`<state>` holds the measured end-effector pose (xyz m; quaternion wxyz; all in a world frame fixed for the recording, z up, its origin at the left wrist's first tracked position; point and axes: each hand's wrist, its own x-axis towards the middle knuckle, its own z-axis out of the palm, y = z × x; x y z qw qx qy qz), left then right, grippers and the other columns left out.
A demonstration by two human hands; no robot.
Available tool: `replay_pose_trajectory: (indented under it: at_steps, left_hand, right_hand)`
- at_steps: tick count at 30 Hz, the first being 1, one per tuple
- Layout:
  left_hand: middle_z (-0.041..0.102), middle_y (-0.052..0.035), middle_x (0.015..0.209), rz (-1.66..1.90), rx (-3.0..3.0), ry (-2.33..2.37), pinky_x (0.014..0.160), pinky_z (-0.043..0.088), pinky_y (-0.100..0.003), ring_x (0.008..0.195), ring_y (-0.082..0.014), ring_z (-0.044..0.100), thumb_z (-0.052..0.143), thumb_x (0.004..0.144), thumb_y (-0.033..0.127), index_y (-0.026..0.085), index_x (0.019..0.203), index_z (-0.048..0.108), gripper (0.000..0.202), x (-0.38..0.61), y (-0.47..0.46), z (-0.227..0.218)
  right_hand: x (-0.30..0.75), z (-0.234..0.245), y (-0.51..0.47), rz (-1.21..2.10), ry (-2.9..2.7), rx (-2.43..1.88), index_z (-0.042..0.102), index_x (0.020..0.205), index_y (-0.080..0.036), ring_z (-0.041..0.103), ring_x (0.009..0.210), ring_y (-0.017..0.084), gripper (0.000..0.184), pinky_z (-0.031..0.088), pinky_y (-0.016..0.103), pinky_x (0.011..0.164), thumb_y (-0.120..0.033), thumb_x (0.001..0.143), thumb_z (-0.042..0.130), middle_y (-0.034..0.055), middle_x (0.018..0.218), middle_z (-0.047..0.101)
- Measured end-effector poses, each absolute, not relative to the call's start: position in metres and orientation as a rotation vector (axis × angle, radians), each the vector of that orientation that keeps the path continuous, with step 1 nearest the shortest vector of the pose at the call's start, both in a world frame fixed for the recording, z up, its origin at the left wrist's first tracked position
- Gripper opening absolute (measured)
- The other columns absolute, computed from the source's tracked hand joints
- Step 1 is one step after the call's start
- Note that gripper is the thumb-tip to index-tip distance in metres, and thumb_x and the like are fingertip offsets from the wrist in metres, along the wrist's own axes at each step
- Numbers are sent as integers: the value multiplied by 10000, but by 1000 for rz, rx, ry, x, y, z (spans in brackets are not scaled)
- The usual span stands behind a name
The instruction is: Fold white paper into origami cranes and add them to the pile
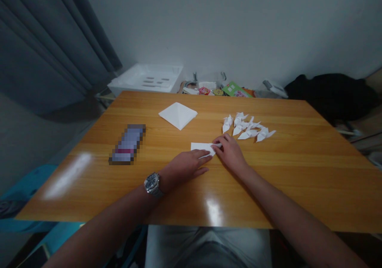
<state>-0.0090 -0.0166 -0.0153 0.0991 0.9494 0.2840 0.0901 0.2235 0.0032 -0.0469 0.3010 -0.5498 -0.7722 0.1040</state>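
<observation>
A small white folded paper lies on the wooden table in front of me. My left hand rests on it with the fingers stretched out flat, covering its lower part. At the paper's right end, my right hand pinches the edge between thumb and fingers, and a raised flap shows there. Just beyond my right hand sit several white folded-paper cranes in a loose cluster. Farther back, to the left, white paper sheets lie with one corner pointing toward me.
A blurred-out phone lies on the left of the table. Behind the far edge are a white foam box, a green packet and other clutter. A dark cloth heap is at the back right; a blue stool stands left.
</observation>
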Motion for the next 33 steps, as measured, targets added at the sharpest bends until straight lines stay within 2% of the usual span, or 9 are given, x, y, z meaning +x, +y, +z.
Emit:
replay_pose_trajectory:
  at_steps: [9,16,21,27,33]
  left_hand:
    - [550,-120,1492,266,2785,836,1053,515,-410,1288,-270,589,510,1031,374,173,1429,543,447,-7,-17,-12]
    - [540,-103,1507,294,2776,796,1189,389,-400,1387,-249,498,530,1021,378,160,1435,544,467,-8,-14,-14]
    - [530,-97,1520,291,2770,813,1201,369,-417,1403,-254,478,540,1016,378,170,1442,543,474,-9,-15,-13]
    - [531,-96,1518,285,2769,817,1191,375,-407,1389,-245,493,524,1024,386,178,1452,529,475,-7,-16,-14]
    - [542,-98,1506,328,2763,793,1176,392,-415,1377,-237,503,529,1019,420,199,1460,518,493,-7,-13,-19]
  right_hand:
    - [223,-46,4,236,-2093,-1458,653,971,-209,590,960,266,106,471,398,865,-302,972,603,89,1004,619]
    - [224,-50,4,217,-2100,-1434,652,967,-200,585,963,264,99,469,390,856,-291,969,612,85,1000,619]
    - [227,-44,4,207,-2118,-1397,670,966,-211,583,974,268,124,475,405,883,-307,982,594,86,986,634]
    - [236,-20,-9,96,-2223,-1312,715,1119,-221,558,1093,301,227,462,463,980,-314,1005,542,126,1134,634]
    - [248,-24,-32,89,-2534,-1217,676,1313,-238,576,901,255,380,485,394,812,-406,1039,475,107,984,652]
